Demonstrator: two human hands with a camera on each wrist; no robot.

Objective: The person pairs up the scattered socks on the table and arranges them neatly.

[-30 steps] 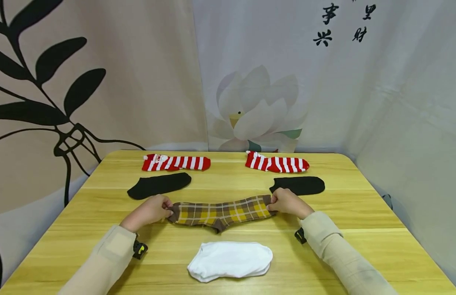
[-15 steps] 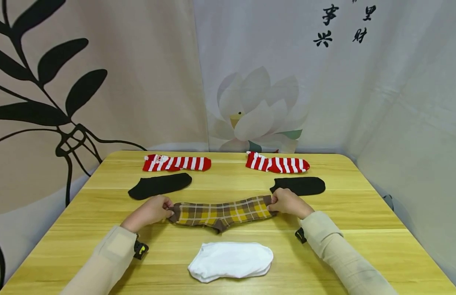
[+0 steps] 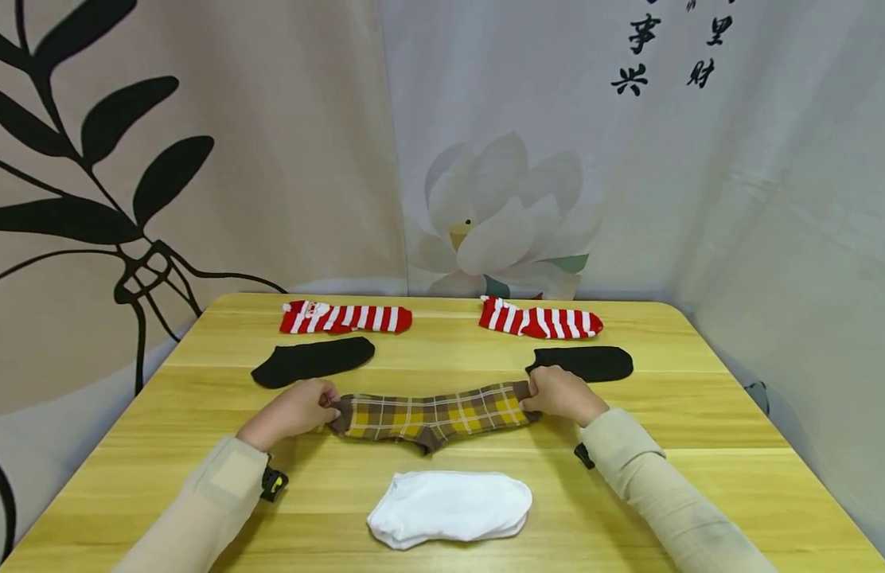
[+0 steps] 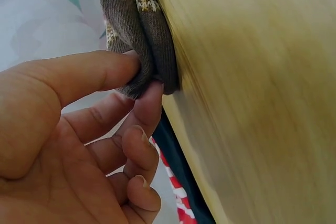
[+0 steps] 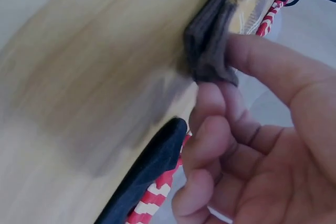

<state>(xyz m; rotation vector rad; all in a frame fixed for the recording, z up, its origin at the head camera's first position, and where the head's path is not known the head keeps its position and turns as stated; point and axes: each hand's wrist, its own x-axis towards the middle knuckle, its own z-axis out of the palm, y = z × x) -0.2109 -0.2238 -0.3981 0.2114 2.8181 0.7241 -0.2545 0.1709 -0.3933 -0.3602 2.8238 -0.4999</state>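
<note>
Stretched sideways across the middle of the table is a yellow and brown plaid sock (image 3: 431,414), its heel pointing toward me. My left hand (image 3: 295,414) pinches its brown left end between thumb and fingers. The right end is pinched by my right hand (image 3: 563,395). Close up, the brown end (image 4: 137,35) in the left wrist view shows two layers lying together, and the dark end (image 5: 210,45) in the right wrist view is layered as well. Nearer to me lies a stack of white ankle socks (image 3: 450,508), flat on the table.
Behind the plaid sock lie a black sock (image 3: 313,362) on the left and another black sock (image 3: 589,363) beside my right hand. Farther back are two red and white striped socks, one left (image 3: 345,317) and one right (image 3: 541,319). A printed curtain (image 3: 485,119) hangs behind the wooden table (image 3: 700,446).
Both hands keep their hold on the plaid sock and stay in place. The head view has shifted slightly, so everything appears a little lower and farther right.
</note>
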